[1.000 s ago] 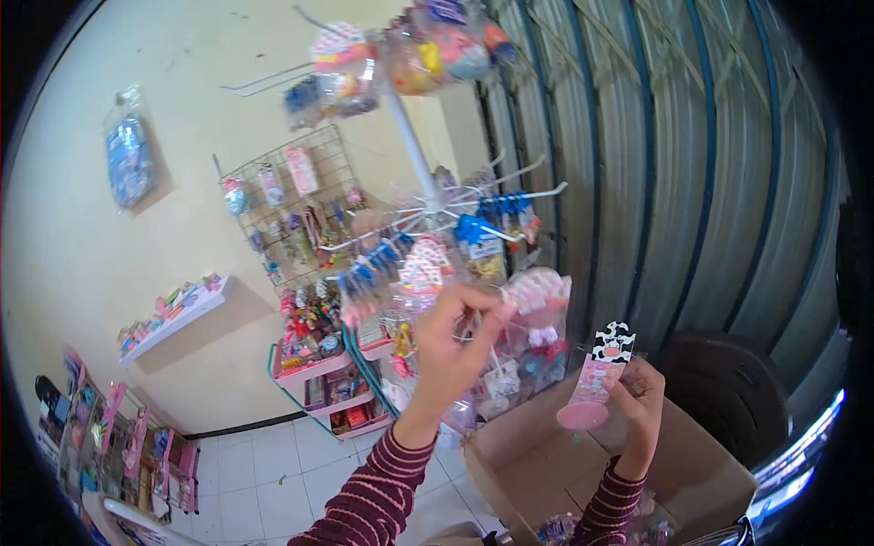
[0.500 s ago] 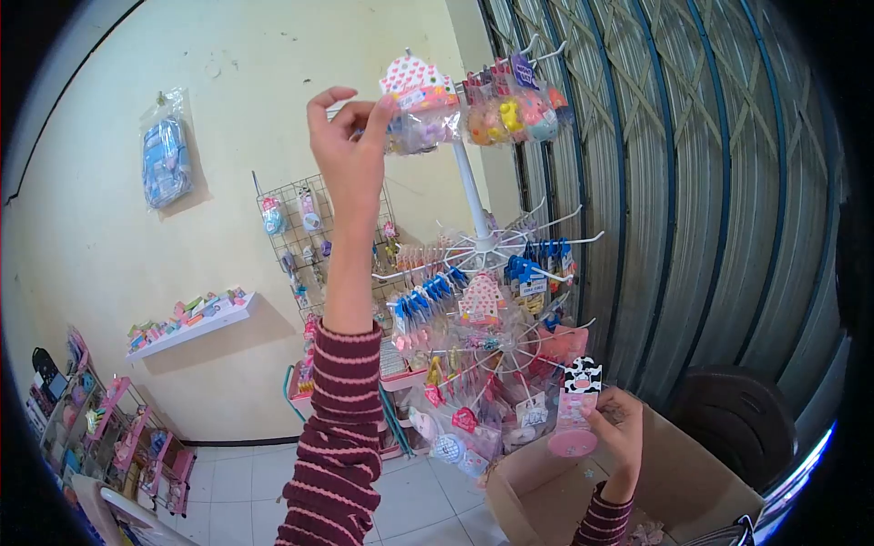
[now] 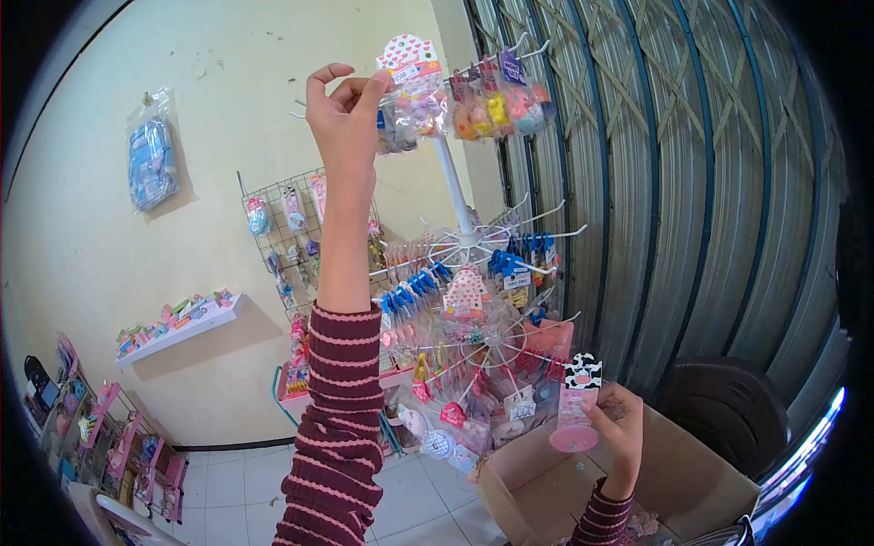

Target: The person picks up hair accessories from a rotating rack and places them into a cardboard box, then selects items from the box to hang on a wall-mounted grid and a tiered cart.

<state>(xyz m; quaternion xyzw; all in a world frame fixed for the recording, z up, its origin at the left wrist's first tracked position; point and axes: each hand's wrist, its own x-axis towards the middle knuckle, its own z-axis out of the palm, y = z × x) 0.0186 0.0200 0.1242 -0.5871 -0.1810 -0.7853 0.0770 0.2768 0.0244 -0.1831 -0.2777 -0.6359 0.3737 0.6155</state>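
High up, my left hand (image 3: 344, 111) has its thumb and fingers closed at the left edge of a small clear packet (image 3: 421, 107). The packet has a white card top with pink hearts and a price sticker; purple and yellow pieces show inside. It is in front of the top hooks of a white display rack (image 3: 448, 177). Lower right, my right hand (image 3: 619, 426) grips a pink packet (image 3: 575, 414) with a cow-print top and a round pink base, held above the cardboard box's edge.
Several packets hang on the rack's lower tiers. A cardboard box (image 3: 701, 455) stands open below my right hand, beside a dark chair (image 3: 724, 409). Behind is a folding metal gate (image 3: 674, 209). A wall grid (image 3: 273, 237) and white shelf (image 3: 196, 320) hold more goods.
The view has shifted, so the rack appears further left and higher. My left hand has risen slightly, and the heart-print packet now faces me more squarely. My right hand keeps the cow-print packet.
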